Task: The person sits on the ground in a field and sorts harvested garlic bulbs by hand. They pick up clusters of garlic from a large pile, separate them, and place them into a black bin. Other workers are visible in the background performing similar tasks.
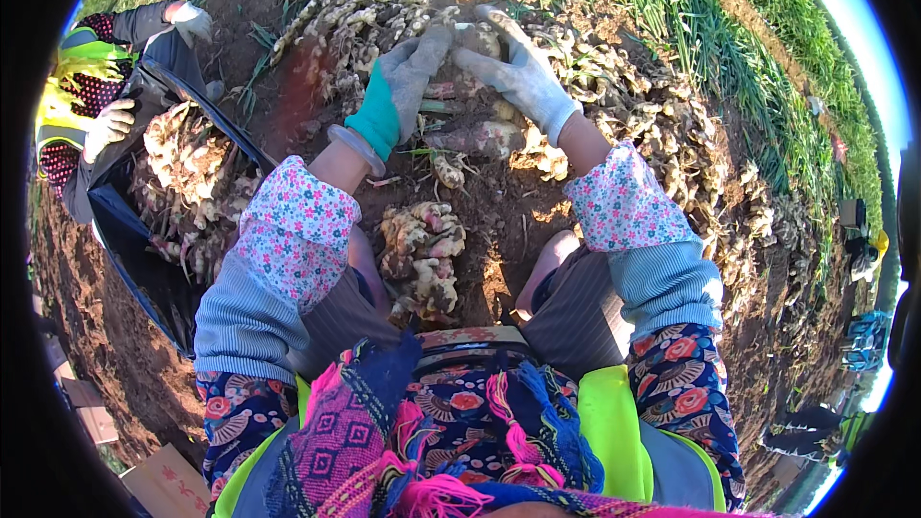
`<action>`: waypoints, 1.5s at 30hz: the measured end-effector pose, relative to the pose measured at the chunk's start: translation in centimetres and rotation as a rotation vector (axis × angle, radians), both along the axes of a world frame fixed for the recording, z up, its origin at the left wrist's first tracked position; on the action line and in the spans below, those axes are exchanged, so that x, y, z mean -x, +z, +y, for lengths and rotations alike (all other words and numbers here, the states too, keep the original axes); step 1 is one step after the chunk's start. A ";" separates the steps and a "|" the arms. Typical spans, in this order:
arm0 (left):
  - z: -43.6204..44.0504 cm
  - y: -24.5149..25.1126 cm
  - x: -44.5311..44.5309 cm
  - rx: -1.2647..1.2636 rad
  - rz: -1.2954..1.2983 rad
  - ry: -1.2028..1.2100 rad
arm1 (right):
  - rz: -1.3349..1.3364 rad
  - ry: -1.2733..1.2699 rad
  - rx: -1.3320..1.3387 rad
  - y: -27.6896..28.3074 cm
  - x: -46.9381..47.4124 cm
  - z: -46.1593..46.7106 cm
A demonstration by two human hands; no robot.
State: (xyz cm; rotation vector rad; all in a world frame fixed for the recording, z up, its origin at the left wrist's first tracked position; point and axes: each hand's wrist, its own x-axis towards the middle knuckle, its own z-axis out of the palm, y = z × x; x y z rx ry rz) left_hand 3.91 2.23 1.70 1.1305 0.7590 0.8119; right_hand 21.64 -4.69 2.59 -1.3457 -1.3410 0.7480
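My left hand (414,83), in a grey and teal glove, grips one side of a soil-covered ginger rhizome (478,37) in front of me. On the other side my right hand (522,75), in a pale grey-white glove, has thumb and fingers spread around the same rhizome. Its lower part and the left fingertips are partly hidden. Thick ginger pieces with pinkish stem stubs (478,138) lie on the soil just below both hands. A small ginger piece (449,171) is nearer me. Between my feet rests a pile of large ginger rhizomes (424,252).
Heaped ginger (360,3) lies at far left, and a long ginger row (647,115) curves down the right. A black plastic bag (137,252) holding ginger stands open at left, beside a gloved co-worker (86,86). A cardboard box (169,482) sits at lower left.
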 end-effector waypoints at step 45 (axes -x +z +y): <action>9.7 -1.0 3.7 -0.754 0.331 0.096 | 0.598 0.014 0.182 -1.3 0.8 -1.6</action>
